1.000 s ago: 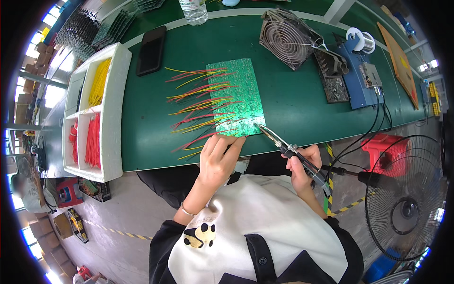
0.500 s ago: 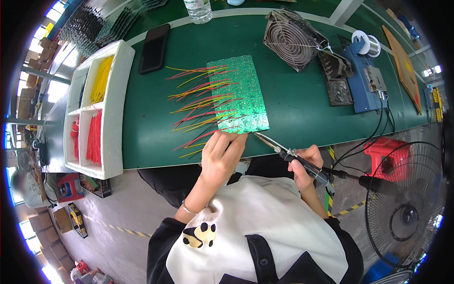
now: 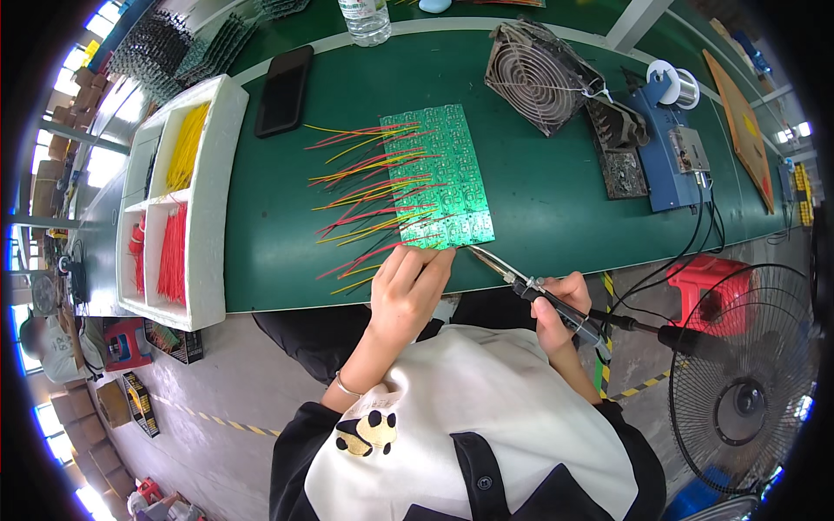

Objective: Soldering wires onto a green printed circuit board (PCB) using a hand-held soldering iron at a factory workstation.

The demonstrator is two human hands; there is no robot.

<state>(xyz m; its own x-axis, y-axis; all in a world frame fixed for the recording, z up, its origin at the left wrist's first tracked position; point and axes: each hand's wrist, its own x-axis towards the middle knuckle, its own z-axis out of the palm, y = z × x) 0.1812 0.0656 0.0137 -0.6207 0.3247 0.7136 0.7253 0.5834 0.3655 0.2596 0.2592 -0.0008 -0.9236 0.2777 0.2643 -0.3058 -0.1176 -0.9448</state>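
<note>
A green circuit board panel (image 3: 452, 174) lies on the table, with several red, yellow and dark wires (image 3: 356, 200) sticking out past its left side. At its near edge, my left hand (image 3: 407, 291) is closed in a pinch. Its fingers hide what is between them; wire ends come out just left of them. My right hand (image 3: 562, 313) grips a soldering iron (image 3: 556, 306) with a thin metal tube along its front. The iron slants up and left, its tip close to the board's near edge and the left fingertips.
On the left stands a white foam box (image 3: 217, 200) with yellow wires (image 3: 187, 148) and red wires (image 3: 173, 260). A black phone (image 3: 284, 91) and a water bottle (image 3: 367, 22) lie beyond. Far right are a metal fan (image 3: 539, 78), a blue soldering station (image 3: 665, 143) and a solder spool (image 3: 682, 85). A floor fan (image 3: 738, 391) stands nearby.
Almost nothing differs. The whole view has shifted very slightly; both hands and the iron keep their places at the board's near edge.
</note>
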